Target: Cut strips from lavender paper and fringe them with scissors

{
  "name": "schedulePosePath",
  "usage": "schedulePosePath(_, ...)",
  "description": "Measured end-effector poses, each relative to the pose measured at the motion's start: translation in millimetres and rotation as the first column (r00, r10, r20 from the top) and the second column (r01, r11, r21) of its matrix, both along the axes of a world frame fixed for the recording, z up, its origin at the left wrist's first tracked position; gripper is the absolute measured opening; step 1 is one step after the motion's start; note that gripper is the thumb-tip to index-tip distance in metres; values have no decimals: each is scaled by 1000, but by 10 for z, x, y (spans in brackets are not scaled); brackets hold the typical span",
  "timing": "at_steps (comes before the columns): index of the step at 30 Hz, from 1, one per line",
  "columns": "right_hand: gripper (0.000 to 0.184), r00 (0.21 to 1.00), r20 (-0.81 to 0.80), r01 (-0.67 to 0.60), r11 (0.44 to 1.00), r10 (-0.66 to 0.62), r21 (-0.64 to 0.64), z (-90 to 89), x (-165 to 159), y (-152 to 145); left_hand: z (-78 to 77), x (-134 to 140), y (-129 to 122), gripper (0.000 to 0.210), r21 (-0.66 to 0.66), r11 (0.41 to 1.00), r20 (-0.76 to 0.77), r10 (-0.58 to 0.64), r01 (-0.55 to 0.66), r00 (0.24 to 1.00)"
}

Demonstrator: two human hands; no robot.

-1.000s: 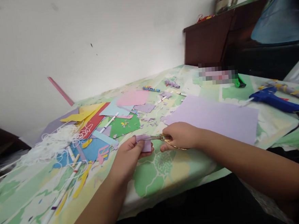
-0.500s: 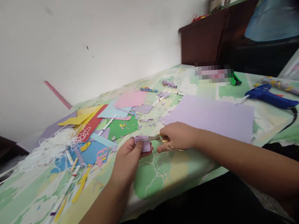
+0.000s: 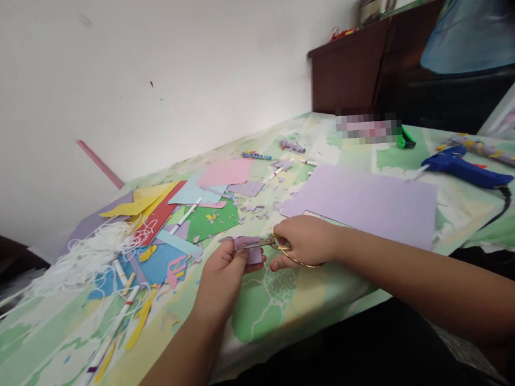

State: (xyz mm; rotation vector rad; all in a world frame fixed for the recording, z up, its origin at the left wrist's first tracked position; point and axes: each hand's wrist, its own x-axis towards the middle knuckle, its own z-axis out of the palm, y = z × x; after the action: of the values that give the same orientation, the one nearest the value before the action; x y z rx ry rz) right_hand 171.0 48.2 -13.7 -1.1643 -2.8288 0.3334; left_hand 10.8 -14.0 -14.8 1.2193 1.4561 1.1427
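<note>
My left hand (image 3: pixel 224 273) pinches a small piece of purple paper (image 3: pixel 255 255) between thumb and fingers, above the near part of the table. In my right hand (image 3: pixel 307 236) is a pair of scissors (image 3: pixel 267 241), its gold-coloured handle loops around my fingers and thumb. The metal blades point left and lie across the purple piece, close to my left thumb. Part of the paper is hidden by my left fingers. Beyond my right hand lies a large purple sheet (image 3: pixel 368 200) flat on the table.
A blue glue gun (image 3: pixel 467 166) with a cord lies at the right, near a decorated purple roll (image 3: pixel 501 152). White string (image 3: pixel 94 257), coloured paper sheets (image 3: pixel 213 219) and several markers (image 3: pixel 124 311) spread over the left side. Purple scraps (image 3: pixel 254 208) lie in the middle.
The scissor blades now extend further left across the purple piece, their tips showing past it. Its upper part looks more folded. Both hands have shifted only slightly.
</note>
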Motion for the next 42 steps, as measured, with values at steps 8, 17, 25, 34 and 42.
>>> schedulePosePath(8,67,999,50,15,1000,-14,-3,25,-5,-3,0,-19,-9,17,-3,1000,33,-6,6,999)
schedulePosePath(17,66,1000,25,-7,1000,6,30,-3,35,41,-25,-70,-2,18,-28,999,107,20,-17,994)
schedulePosePath(25,65,999,43,8,1000,-9,22,-16,28,47,-23,-58,5,18,-33,999,82,22,-19,996)
schedulePosePath(34,64,1000,-18,-21,999,22,47,6,24,-1,-10,-36,-9,19,-2,1000,-26,17,-17,1000)
schedulePosePath(42,65,998,-64,-9,1000,10,26,-10,7,-18,2,-13,-19,20,-14,1000,-76,-10,9,997)
